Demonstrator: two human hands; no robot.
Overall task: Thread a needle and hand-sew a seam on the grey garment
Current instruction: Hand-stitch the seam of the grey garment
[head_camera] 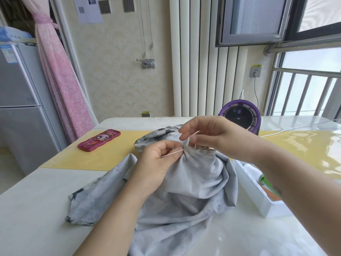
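Grey garment is heaped at lower centre of frame on the white table, with its top edge bunched between both hands mid-frame. Left hand: fingers curled, pinching the gathered fabric, needle lying across them with its tip entering the folds to the right. Right hand, just above and to the right: thumb and forefinger pinch what looks like a pale thread at the gather, other fingers loosely curled. My read is mid-seam, with the needle loaded through several folds. To do it well: hold the gather firm with the left, push the needle fully through, draw the thread along the needle's line with even tension. Yanking would pucker the seam. Mind the fingertips behind the cloth. Pink phone case at left and white box at right are both out of the way.
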